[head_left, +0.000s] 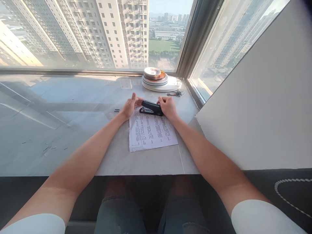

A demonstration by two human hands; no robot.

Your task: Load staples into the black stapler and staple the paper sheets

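A black stapler (151, 107) lies across the top part of a printed paper sheet (152, 134), its jaws parted toward the left. My right hand (168, 106) has its fingers curled at the stapler's rear end and grips it there. At the front end is my left hand (131, 105), thumb up and fingers stretched out, close to the stapler's upper arm; whether they touch it I cannot tell. Part of the sheet's upper edge is hidden by the stapler and my hands. Small dark strips, perhaps staples (117, 110), lie just left of my left hand.
Stacked plates and round discs (155, 79) stand by the window corner, with a bunch of keys (175, 94) in front. Tiny scattered bits (46, 149) lie on the sill's left side. A white wall panel (255, 107) bounds the right, and window frames (97, 72) edge the back.
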